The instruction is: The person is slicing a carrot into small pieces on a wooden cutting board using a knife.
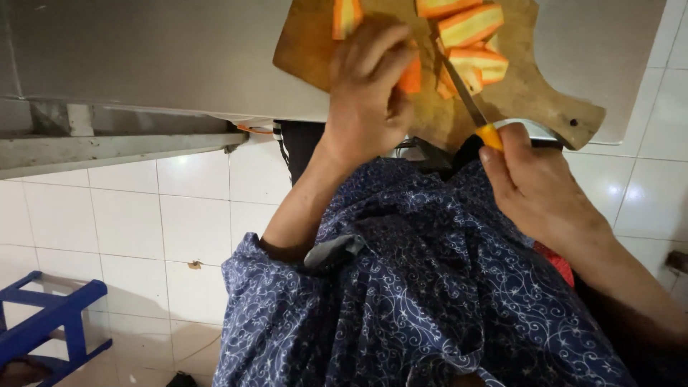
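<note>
A wooden cutting board point(534, 100) lies on a steel counter, at the top of the head view. On it lie several orange chunks point(469, 25) with pale flesh, probably pumpkin or carrot. My left hand point(369, 89) presses down on one orange piece point(411, 75) at the board's near edge. My right hand point(534, 179) grips a knife's yellow handle point(490, 135). The knife blade point(459, 89) points away from me, its tip among the cut chunks just right of the held piece.
The steel counter point(143, 57) runs to the left, with a metal frame point(107, 147) beneath it. White floor tiles point(165, 222) lie below. A blue stool point(50, 319) stands at the lower left. My blue patterned garment point(416, 301) fills the lower middle.
</note>
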